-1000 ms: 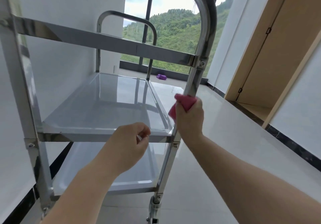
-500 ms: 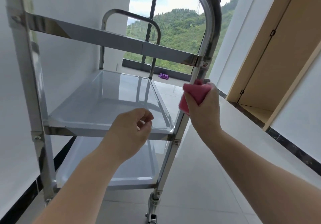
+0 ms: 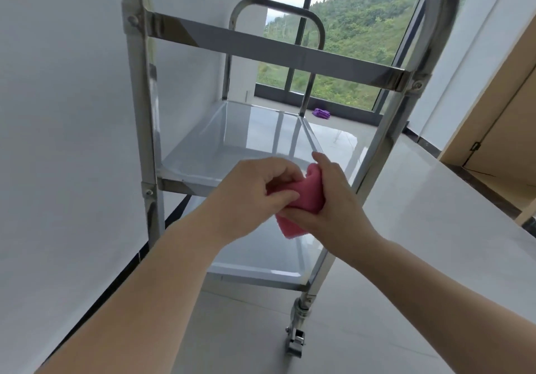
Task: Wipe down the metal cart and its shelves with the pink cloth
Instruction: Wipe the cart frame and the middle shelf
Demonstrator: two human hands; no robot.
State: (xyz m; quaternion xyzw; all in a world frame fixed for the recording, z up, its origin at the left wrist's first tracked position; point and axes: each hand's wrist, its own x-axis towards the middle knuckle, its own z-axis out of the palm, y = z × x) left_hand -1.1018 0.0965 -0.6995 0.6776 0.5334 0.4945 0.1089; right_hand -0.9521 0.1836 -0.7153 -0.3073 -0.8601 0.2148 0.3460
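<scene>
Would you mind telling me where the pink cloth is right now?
In the head view the pink cloth sits near the middle of the frame, held between the left hand and right hand, in front of the cart's middle shelf.

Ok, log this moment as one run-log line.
stage: regripping cloth | left hand: pinches pink cloth | right hand: grips pink cloth | cloth: off the metal cart, in front of middle shelf

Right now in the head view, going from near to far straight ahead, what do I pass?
Caster wheel → pink cloth, gripped by both the left hand and the right hand → middle shelf of the cart → far handle → purple cloth on the floor → window.
</scene>
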